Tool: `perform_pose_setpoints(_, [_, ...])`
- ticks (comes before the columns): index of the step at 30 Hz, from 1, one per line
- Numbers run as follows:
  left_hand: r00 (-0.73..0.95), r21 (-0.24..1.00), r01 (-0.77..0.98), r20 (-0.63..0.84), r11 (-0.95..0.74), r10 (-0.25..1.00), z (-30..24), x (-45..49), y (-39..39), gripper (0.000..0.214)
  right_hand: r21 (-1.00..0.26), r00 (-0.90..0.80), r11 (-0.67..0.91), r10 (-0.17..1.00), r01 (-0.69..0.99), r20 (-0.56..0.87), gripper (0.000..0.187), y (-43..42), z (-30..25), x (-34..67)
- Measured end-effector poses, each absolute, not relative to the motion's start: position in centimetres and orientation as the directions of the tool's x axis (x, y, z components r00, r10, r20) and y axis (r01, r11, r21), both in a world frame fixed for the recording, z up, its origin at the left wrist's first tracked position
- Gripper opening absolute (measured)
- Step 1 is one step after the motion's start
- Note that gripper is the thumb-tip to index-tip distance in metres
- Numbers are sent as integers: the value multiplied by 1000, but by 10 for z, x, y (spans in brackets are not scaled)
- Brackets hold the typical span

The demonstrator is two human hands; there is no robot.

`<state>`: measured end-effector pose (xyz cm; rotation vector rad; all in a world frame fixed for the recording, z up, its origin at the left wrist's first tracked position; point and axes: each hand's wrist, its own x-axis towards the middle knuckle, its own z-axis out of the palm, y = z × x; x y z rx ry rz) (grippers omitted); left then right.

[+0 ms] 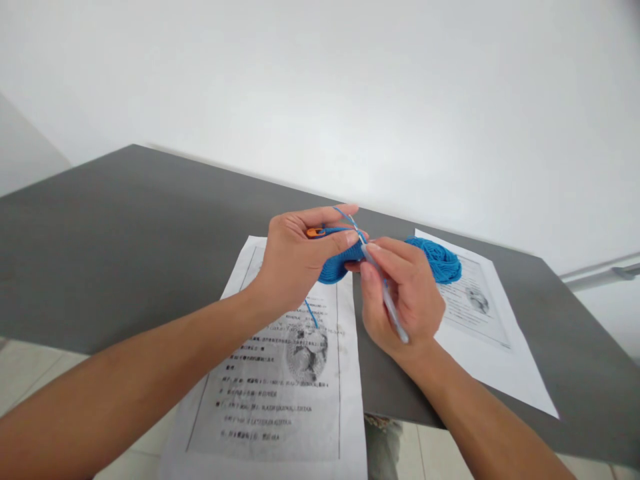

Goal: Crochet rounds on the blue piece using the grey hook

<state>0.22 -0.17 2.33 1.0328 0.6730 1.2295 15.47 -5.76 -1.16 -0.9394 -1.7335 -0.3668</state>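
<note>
My left hand [293, 257] is closed on a blue crocheted piece [337, 265], with an orange stitch marker [315, 232] clipped at its top edge. Blue yarn runs over my raised left forefinger. A loose yarn tail [311, 313] hangs below the piece. My right hand [403, 293] grips a pale crochet hook [386, 297] like a pencil, its tip at the piece's edge. A ball of blue yarn [440, 259] lies on the table just behind my right hand.
Two printed sheets lie on the dark grey table [125, 227]: one [285, 393] under my hands, hanging over the near edge, another [490, 333] to the right under the yarn ball. A white wall rises behind. Pale floor tiles show below the table's edge.
</note>
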Motion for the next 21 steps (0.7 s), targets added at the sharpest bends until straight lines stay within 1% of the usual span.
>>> perform_pose_setpoints(2, [316,849,-519,81,100,945,24,1,-1,21,-50,-204,590,356,806,912,41,-58,-10,156])
perform_pose_setpoints(4, [365,809,-569,88,147,927,25,-1,0,18,14,-251,593,319,805,914,45,-59,-9,159])
perform_pose_setpoints(6, [379,797,-584,101,153,920,27,-3,0,17,7,-246,617,303,787,921,44,-59,-8,162])
perform_pose_setpoints(9, [364,823,-551,90,136,927,29,-4,-1,18,-57,-179,627,307,777,935,38,-59,-6,169])
perform_pose_setpoints(11, [362,831,-538,77,141,929,31,-5,-1,20,-72,-178,647,313,759,933,42,-59,-6,173])
perform_pose_setpoints(14, [408,825,-534,58,187,911,33,-5,-1,21,-93,-191,713,308,695,932,50,-58,-6,174])
perform_pose_setpoints(17, [422,829,-530,76,177,903,32,-6,-1,22,-174,-121,753,320,635,940,49,-58,-7,170])
perform_pose_setpoints(18, [413,835,-529,97,152,906,30,-6,-1,23,-230,-84,760,349,607,933,46,-58,-8,169])
perform_pose_setpoints(19, [399,843,-524,120,119,909,29,-6,-1,25,-309,-34,765,396,565,918,42,-58,-8,167])
perform_pose_setpoints(21, [361,871,-489,167,34,917,27,-6,-2,32,-500,92,757,512,421,854,33,-58,-7,163])
